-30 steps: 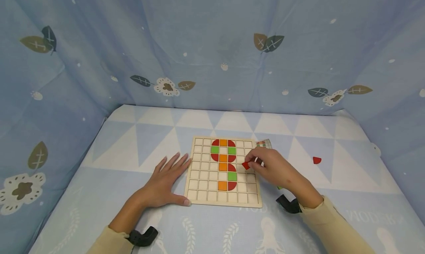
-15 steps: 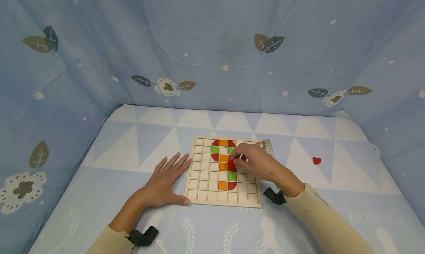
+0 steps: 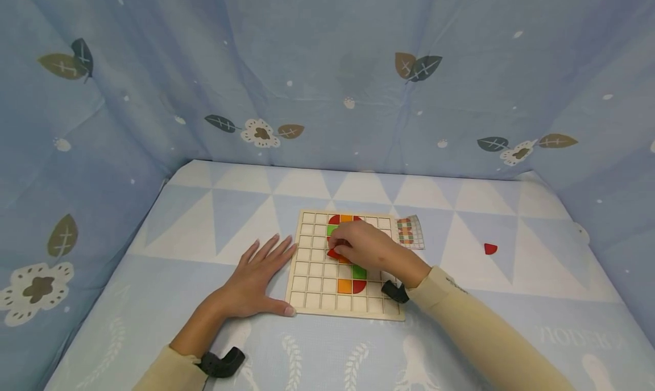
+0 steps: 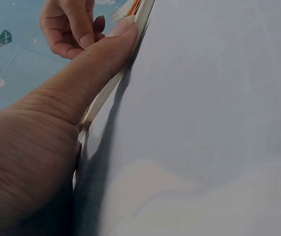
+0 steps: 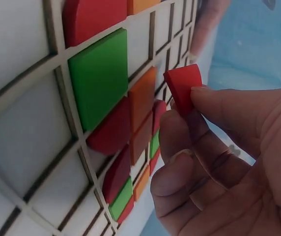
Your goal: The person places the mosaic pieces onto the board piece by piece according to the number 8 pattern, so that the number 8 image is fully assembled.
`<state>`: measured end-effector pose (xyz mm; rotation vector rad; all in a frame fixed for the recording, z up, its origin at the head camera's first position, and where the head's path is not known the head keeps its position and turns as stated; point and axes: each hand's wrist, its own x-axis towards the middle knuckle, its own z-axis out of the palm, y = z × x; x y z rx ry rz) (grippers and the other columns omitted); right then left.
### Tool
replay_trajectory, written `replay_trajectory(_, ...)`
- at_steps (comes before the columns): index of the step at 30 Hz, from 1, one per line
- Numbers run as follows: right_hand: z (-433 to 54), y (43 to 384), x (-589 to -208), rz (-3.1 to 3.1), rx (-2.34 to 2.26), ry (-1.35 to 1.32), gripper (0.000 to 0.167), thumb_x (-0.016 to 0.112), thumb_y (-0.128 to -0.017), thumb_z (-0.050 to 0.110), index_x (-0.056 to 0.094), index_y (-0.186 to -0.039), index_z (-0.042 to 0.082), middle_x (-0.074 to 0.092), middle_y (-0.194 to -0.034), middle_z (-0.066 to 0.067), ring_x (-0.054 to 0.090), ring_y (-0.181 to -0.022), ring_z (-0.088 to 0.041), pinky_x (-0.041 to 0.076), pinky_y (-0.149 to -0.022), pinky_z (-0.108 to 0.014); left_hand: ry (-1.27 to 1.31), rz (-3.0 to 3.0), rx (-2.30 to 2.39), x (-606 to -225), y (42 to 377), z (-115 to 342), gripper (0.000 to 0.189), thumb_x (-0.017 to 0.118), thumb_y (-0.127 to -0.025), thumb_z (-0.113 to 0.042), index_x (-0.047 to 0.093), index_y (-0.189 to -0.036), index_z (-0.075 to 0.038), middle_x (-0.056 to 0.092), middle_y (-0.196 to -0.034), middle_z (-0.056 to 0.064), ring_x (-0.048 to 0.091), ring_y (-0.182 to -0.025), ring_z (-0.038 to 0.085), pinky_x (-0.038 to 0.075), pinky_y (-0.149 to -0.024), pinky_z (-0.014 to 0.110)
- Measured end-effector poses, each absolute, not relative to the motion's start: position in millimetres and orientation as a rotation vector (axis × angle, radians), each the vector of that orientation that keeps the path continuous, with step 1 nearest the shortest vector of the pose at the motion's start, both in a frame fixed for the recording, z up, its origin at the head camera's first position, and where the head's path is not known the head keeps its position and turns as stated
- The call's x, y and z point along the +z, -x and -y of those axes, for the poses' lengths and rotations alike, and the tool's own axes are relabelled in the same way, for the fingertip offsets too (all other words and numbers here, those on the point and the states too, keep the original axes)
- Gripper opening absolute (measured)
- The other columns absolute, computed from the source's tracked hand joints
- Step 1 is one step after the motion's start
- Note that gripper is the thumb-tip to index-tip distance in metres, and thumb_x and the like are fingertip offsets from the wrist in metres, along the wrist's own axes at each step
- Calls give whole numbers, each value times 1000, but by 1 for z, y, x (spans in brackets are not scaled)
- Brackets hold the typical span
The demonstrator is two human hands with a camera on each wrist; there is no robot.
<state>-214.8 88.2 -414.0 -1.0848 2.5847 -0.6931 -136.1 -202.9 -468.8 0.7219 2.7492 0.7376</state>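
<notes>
A wooden grid board (image 3: 313, 270) lies on the table, with red, green and orange tiles set in several of its squares. My right hand (image 3: 369, 246) pinches a red rounded-corner tile (image 5: 183, 88) between thumb and fingers, over the middle of the board beside the orange tiles. In the right wrist view, a green tile (image 5: 101, 78) sits in the grid to the left of those fingers. My left hand (image 3: 251, 288) rests spread out along the board's left edge, its thumb at the near corner. The right hand covers part of the tile pattern.
At the board's right edge lies a printed pattern card (image 3: 411, 232). Farther right on the tablecloth is a loose red tile (image 3: 490, 249). A blue patterned curtain (image 3: 327, 78) hangs behind the table and at both sides.
My right hand has moved left across the board, carrying the red tile from the right-hand squares to the middle. More of the pattern card shows. The left hand has stayed in place.
</notes>
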Motion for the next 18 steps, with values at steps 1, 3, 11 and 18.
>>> replay_trajectory(1, -87, 215, -415, -2587, -685, 1087, 11, 69, -101, 7, 78, -106, 11, 74, -106, 0, 65, -95, -15, 56, -90, -34, -721, -2749, 740, -468, 136, 203, 128, 83, -70, -74, 24, -168, -18, 16, -175, 1, 3, -161, 28, -3, -125, 56)
replay_trajectory(3, -84, 216, -417, -2589, -677, 1097, 11, 69, -100, 7, 79, -104, 11, 73, -105, 0, 66, -96, -16, 56, -90, -34, -721, -2750, 741, -468, 136, 202, 128, 84, -70, -74, 24, -168, -18, 16, -175, 1, 3, -161, 28, -3, -125, 56)
replay_trajectory(11, -80, 215, -424, -2591, -656, 1140, 13, 69, -101, 8, 81, -104, 12, 72, -102, 1, 65, -94, -16, 56, -85, -32, -712, -2747, 737, -467, 137, 202, 128, 83, -69, -74, 24, -168, -18, 16, -175, 2, 3, -161, 28, -4, -125, 56)
replay_trajectory(18, -79, 209, -428, -2658, -598, 1180, 13, 71, -100, 7, 82, -104, 12, 67, -101, -2, 63, -100, -22, 55, -87, -36, -720, -2752, 723, -470, 137, 203, 128, 82, -70, -76, 24, -168, -19, 15, -175, 1, 2, -161, 28, -4, -125, 56)
